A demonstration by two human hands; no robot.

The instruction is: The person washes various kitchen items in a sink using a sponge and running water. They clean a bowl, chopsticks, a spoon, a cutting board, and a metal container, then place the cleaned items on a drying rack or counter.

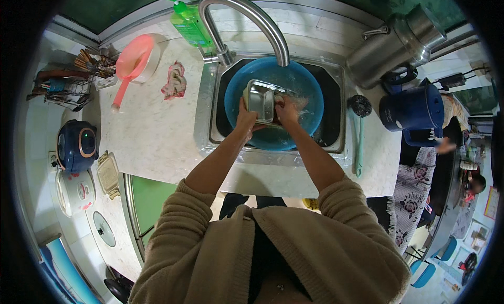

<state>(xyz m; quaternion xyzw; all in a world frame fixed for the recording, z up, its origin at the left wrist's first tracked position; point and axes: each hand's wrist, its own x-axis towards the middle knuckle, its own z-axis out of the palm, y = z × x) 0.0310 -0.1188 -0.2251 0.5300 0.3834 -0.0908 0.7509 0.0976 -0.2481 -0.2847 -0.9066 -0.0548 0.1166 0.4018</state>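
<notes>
My left hand [246,121] grips the left side of a rectangular stainless steel container [261,101], tilted over a blue plastic basin [315,95]. At the container's right side is my right hand [287,113], with bent fingers around what looks like a wet pale cloth [299,102]; its exact outline is blurred. Water with some suds lies in the basin, which rests in a steel sink [204,123]. The curved steel faucet [252,8] ends above the basin's far rim.
Left on the counter [145,138] are a pink dipper [136,58], a crumpled cloth [174,81] and a green soap bottle [191,26]. To the right are a scrubber brush [360,123], a blue kettle [411,107] and a large steel flask [390,48]. A rice cooker [76,146] sits far left.
</notes>
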